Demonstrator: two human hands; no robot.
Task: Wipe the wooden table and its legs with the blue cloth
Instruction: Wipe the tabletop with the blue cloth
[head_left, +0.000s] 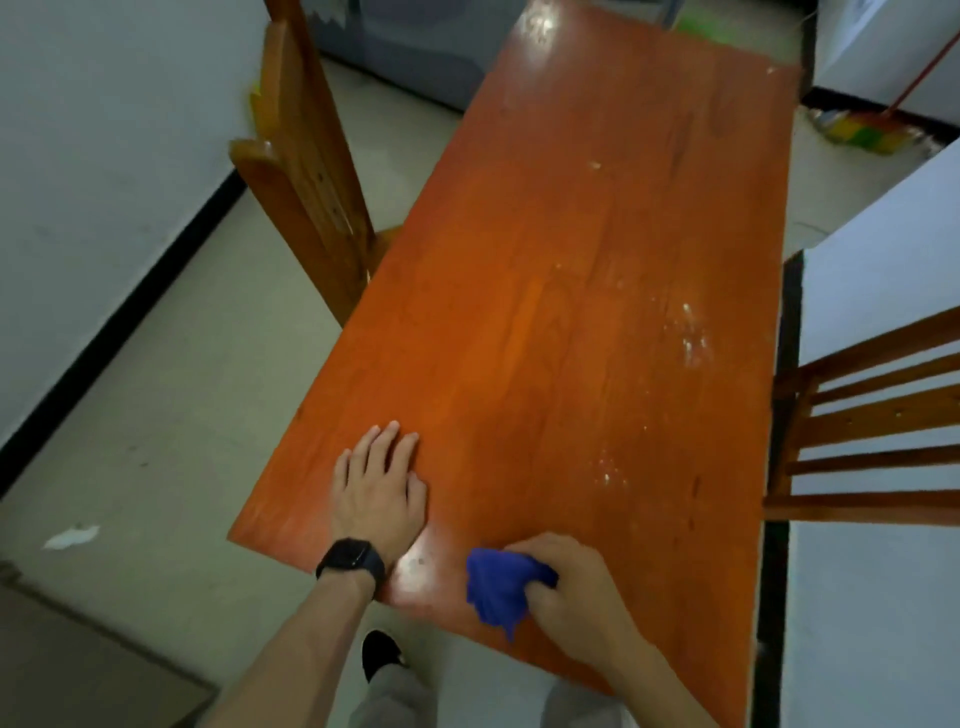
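The long orange-brown wooden table (587, 270) runs away from me, with pale dusty specks on its right half. My left hand (382, 486) lies flat on the near left part of the top, fingers straight, a black watch on the wrist. My right hand (569, 587) grips the bunched blue cloth (496, 584) against the table near its front edge. The table's legs are hidden under the top.
A wooden chair (301, 171) stands tucked at the table's left side and another chair (862, 415) at the right, against a white wall. A broom (857, 130) lies on the floor at far right. A scrap of paper (70, 538) lies on the floor at left.
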